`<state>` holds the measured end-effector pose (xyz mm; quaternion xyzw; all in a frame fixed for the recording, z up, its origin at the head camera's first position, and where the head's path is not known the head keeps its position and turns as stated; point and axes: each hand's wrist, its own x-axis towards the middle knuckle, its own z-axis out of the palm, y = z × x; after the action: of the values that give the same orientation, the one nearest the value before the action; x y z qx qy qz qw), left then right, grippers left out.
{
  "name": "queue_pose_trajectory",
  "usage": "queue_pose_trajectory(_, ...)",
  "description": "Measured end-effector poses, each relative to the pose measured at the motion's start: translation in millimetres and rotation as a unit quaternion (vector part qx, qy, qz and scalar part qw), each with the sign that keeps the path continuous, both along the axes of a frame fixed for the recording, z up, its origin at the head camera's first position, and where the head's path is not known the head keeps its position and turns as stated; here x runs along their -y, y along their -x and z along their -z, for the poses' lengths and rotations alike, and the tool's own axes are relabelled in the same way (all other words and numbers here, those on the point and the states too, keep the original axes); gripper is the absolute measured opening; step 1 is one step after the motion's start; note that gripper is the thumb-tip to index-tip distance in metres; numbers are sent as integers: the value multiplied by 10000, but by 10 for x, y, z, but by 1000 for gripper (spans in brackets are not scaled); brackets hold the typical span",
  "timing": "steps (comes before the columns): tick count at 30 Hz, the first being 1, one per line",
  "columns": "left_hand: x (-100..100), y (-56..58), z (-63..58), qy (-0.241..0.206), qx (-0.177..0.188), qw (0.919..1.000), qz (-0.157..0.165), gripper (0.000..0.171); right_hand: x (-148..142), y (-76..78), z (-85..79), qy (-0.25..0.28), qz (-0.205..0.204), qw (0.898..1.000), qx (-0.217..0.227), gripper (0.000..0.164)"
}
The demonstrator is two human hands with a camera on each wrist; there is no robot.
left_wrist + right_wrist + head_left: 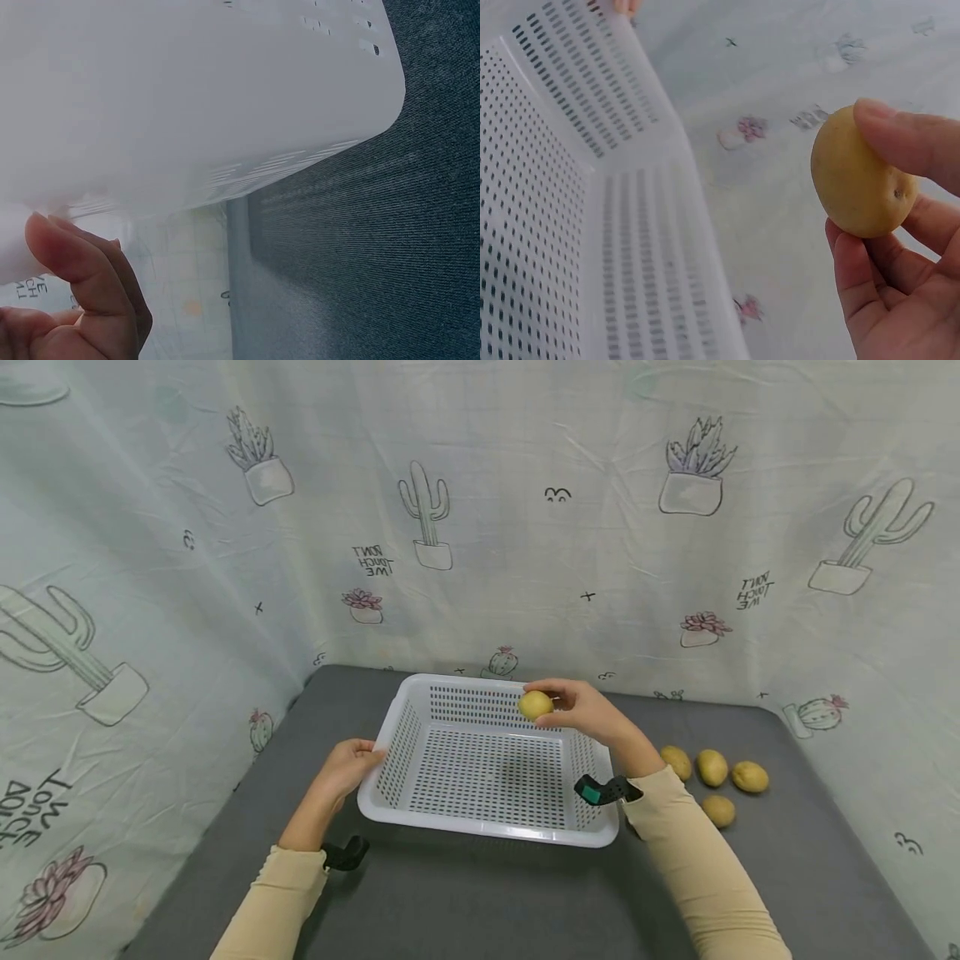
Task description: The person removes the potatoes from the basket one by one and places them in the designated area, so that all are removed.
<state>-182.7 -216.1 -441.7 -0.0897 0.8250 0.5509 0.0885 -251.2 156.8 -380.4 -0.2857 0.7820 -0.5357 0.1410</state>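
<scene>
My left hand (348,768) grips the left rim of a white perforated plastic basket (480,777). In the left wrist view, the bent fingers of the left hand (94,289) meet the rim of the basket (202,97), whose side fills much of that view. With thumb and fingertips, my right hand (588,717) holds a yellow potato (535,705) over the far right part of the basket. From the right wrist, the potato (855,176) appears between the thumb and fingers, apart from the basket wall (664,247). No potato shows inside the basket.
Several potatoes (712,767) lie on the dark grey table (480,902) right of the basket, some partly behind my right forearm. A pale curtain (495,527) printed with cacti hangs behind the table and along its sides. Dark straps (609,790) are on my wrists.
</scene>
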Motion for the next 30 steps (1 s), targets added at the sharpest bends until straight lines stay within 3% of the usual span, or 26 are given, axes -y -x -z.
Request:
queue_pose_trajectory(9, 5, -6, -8, -21, -29, 10000, 54, 37, -608, -243, 0, 122, 769, 9964, -330, 55)
queue_pose_trajectory(16, 20, -5, -29, -22, -21, 9999, 109, 39, -1045, -489, 51, -80, 1554, 9853, -702, 53)
queue_pose_trajectory(22, 12, 9, -51, 18, -31, 9999, 123, 38, -1383, -665, 182, -87, 2092, 9746, -793, 51)
queue_pose_trajectory(30, 3, -1, -53, 80, 11, 9999, 105, 38, -1803, -916, 435, 645, 2586, 9623, -543, 53)
